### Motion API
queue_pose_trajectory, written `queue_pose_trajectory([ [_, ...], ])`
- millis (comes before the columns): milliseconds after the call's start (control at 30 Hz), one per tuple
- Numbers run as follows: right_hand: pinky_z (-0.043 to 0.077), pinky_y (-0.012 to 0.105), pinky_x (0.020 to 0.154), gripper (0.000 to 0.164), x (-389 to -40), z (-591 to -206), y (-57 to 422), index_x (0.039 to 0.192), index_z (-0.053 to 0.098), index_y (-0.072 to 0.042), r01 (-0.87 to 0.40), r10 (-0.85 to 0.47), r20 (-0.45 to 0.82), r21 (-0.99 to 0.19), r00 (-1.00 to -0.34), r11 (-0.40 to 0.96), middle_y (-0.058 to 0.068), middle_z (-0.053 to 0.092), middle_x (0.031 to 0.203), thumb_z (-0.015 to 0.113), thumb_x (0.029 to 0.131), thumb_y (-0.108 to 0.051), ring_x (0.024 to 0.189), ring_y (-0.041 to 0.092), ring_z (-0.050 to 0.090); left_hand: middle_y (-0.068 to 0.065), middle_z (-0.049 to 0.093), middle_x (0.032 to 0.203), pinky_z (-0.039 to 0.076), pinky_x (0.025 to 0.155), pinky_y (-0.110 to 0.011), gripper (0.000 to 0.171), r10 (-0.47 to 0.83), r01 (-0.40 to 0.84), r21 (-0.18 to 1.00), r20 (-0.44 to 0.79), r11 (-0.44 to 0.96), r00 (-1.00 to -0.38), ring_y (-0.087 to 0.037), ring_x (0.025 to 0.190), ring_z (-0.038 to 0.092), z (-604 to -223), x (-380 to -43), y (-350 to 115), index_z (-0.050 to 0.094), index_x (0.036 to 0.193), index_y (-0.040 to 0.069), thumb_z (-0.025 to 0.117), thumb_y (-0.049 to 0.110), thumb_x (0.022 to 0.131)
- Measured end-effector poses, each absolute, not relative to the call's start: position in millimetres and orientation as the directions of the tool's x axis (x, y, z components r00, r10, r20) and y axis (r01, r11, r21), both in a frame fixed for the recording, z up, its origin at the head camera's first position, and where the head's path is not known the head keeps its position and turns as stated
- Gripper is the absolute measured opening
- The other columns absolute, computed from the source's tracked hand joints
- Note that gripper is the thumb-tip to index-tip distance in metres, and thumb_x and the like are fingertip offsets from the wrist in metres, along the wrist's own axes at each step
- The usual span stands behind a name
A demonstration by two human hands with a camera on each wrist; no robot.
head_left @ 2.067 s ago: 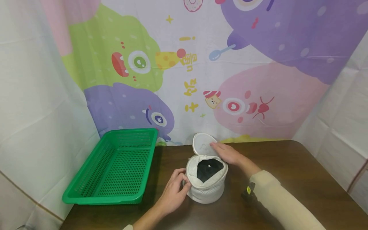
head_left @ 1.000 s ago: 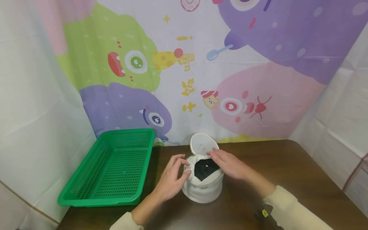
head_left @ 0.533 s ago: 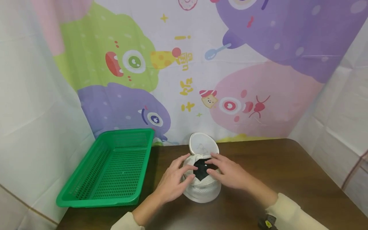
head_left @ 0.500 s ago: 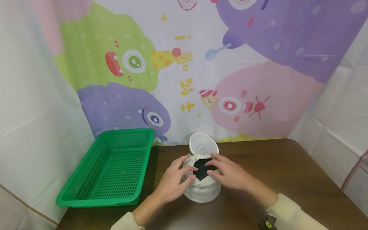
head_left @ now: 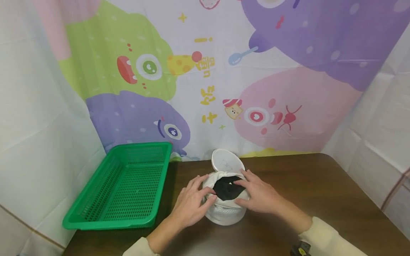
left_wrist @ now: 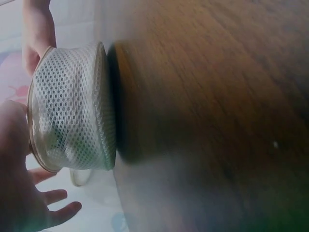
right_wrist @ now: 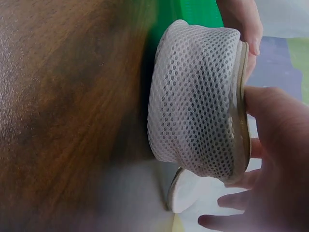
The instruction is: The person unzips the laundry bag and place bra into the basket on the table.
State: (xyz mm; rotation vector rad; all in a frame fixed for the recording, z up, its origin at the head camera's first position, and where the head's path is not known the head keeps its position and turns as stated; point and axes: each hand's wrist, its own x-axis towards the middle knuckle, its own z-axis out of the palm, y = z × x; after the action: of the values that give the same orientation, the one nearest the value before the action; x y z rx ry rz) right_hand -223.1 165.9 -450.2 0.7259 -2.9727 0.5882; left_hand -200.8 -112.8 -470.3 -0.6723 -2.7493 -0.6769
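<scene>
A round white mesh laundry bag [head_left: 225, 215] stands on the table, its mouth uncovered and black cloth [head_left: 225, 190] showing inside. Its round lid [head_left: 225, 160] is folded back behind it. At the left side of the mouth is my left hand [head_left: 190, 202], thumb and index fingertips touching the rim. My right hand [head_left: 261, 193] lies at the opposite side, thumb at the front rim and index finger reaching over the opening. The wrist views show the bag's mesh wall [left_wrist: 72, 106] and the other fingers [right_wrist: 234, 200] spread loosely beyond the rim.
A green perforated plastic basket [head_left: 153, 222] sits left of the bag. The dark wooden table [head_left: 304, 181] extends to the right. Behind it hangs a cartoon-printed cloth [head_left: 217, 138], with white cloth [head_left: 378, 142] at the sides.
My right hand has moved from the lid to the bag's right rim. The left hand has shifted up onto the left rim. The bag's mouth has spread wider, showing more black cloth.
</scene>
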Motion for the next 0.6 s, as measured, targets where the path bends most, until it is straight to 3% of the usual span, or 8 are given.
queue_pose_trajectory([
  [133, 0.055, 0.082, 0.106, 0.070, -223, -448, 168, 0.150, 0.071, -0.016, -0.420, -0.420, 0.081, -0.351, -0.904, 0.837, 0.025, 0.045, 0.178, 0.090, 0.089, -0.046, 0.166, 0.053, 0.043, -0.011, 0.061, 0.167, 0.058, 0.105, -0.068, 0.031, 0.349, 0.455, 0.351, 0.324, 0.818, -0.879, -0.046, 0.158, 0.053, -470, -200, -114, 0.081, 0.110, 0.024, 0.063, 0.049, 0.108],
  [400, 0.051, 0.090, 0.102, 0.075, -228, -445, 176, 0.152, 0.069, -0.020, -0.385, -0.393, 0.057, -0.365, -0.918, 0.848, 0.024, 0.044, 0.179, 0.091, 0.086, -0.046, 0.166, 0.054, 0.041, -0.011, 0.071, 0.154, 0.063, 0.103, -0.063, 0.037, 0.267, 0.392, 0.357, 0.352, 0.848, -0.897, -0.039, 0.150, 0.062, -467, -188, -116, 0.085, 0.104, 0.017, 0.066, 0.048, 0.107],
  [600, 0.052, 0.088, 0.103, 0.076, -231, -440, 178, 0.154, 0.067, -0.020, -0.405, -0.417, 0.051, -0.370, -0.908, 0.836, 0.024, 0.043, 0.180, 0.092, 0.086, -0.043, 0.166, 0.057, 0.039, -0.006, 0.077, 0.141, 0.065, 0.103, -0.053, 0.037, 0.256, 0.397, 0.373, 0.373, 0.839, -0.892, -0.031, 0.140, 0.068, -463, -178, -112, 0.088, 0.099, 0.015, 0.068, 0.046, 0.107],
])
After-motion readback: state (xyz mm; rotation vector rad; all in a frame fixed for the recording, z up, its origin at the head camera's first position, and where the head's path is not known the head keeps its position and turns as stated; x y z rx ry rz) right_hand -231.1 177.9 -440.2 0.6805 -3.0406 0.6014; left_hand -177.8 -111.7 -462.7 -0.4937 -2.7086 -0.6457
